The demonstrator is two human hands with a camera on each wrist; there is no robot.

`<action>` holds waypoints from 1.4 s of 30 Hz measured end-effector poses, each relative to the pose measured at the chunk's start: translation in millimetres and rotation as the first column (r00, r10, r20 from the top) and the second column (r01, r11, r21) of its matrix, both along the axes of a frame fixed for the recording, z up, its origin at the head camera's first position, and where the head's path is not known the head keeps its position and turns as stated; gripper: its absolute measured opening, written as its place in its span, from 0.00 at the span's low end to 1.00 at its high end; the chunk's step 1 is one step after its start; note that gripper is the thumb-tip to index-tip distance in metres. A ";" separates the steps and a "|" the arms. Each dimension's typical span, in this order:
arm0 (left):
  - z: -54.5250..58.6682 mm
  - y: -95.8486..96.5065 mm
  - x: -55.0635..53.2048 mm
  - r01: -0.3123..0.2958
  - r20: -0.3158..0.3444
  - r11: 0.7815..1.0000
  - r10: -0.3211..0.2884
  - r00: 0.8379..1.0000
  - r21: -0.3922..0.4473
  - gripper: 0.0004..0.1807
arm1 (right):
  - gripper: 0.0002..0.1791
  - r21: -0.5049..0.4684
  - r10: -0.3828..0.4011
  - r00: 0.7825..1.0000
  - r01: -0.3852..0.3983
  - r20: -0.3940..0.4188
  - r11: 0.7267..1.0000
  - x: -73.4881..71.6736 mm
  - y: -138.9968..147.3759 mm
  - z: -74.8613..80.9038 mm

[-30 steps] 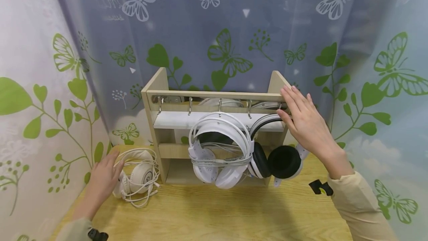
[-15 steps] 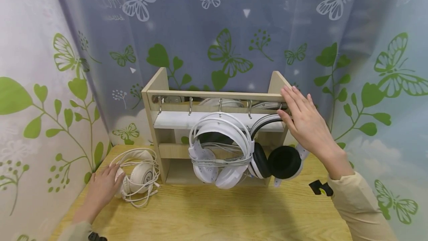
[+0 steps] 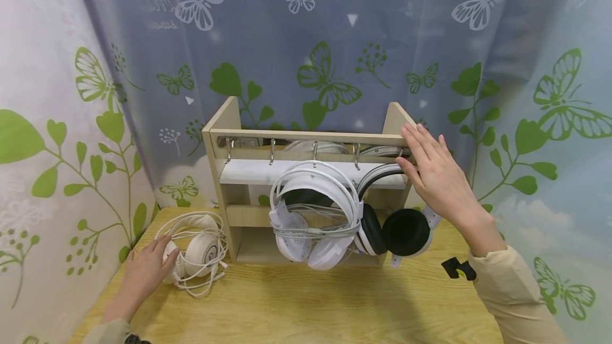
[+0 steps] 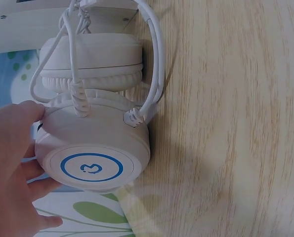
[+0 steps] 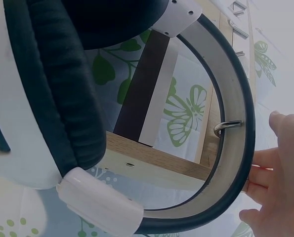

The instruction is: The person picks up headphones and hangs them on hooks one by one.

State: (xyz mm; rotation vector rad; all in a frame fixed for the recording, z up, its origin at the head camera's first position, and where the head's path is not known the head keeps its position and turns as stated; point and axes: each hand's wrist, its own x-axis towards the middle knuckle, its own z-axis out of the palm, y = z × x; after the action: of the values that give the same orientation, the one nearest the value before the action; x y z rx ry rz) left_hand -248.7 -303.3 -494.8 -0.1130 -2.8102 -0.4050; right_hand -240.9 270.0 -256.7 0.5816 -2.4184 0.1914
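Observation:
My left hand [image 3: 145, 275] is at the white headphones [image 3: 201, 251] lying on the table left of the rack. In the left wrist view, its thumb and fingers lie around the edge of the near ear cup [image 4: 95, 143], which has a blue ring mark. A white cable is wrapped loosely around this pair. My right hand [image 3: 437, 174] rests with fairly straight fingers on the right top corner of the wooden rack [image 3: 306, 135]. Just below it, black-and-white headphones [image 3: 370, 227] hang by the headband from a metal hook [image 5: 228, 126].
Another white pair of headphones [image 3: 313, 174], its grey cable wound around it, hangs from the middle hook. More metal hooks [image 3: 272, 151] line the rack's front rail. The rack stands on a wooden table [image 3: 306, 301], with patterned curtains [image 3: 268, 31] behind and at both sides.
My left hand has come down and slightly toward me onto the ear cup of the white headphones on the table. My right hand has stayed at the rack's corner.

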 end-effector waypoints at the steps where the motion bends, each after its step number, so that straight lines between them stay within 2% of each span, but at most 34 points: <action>1: 0.2 0.3 0.4 -0.002 -0.001 1.000 0.002 1.000 -0.003 0.32 | 0.33 -0.001 0.000 1.000 0.000 0.000 1.000 0.0 0.0 0.1; 10: 1.4 3.4 5.7 -0.013 -0.075 1.000 0.012 0.997 -0.012 0.27 | 0.33 -0.001 0.000 1.000 0.000 0.001 1.000 0.1 0.0 0.4; 19: 2.5 5.6 13.2 -0.014 -0.072 1.000 0.013 0.997 -0.010 0.27 | 0.33 -0.001 -0.001 1.000 0.001 0.004 1.000 0.0 -0.3 0.2; 29: 2.9 10.6 25.9 -0.026 -0.123 1.000 0.026 0.992 0.002 0.26 | 0.33 -0.006 0.001 1.000 0.000 0.014 1.000 0.6 0.0 1.2; 42: 1.2 16.4 41.7 -0.056 -0.099 0.998 0.058 0.993 0.021 0.28 | 0.33 -0.008 0.004 1.000 -0.004 0.018 1.000 1.3 -0.7 0.3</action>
State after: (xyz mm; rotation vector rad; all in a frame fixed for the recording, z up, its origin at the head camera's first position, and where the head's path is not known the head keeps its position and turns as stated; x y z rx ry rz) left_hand -207.0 -286.9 -493.6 -0.0478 -2.7045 -0.4001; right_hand -239.6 269.4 -256.5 0.5839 -2.4330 0.2090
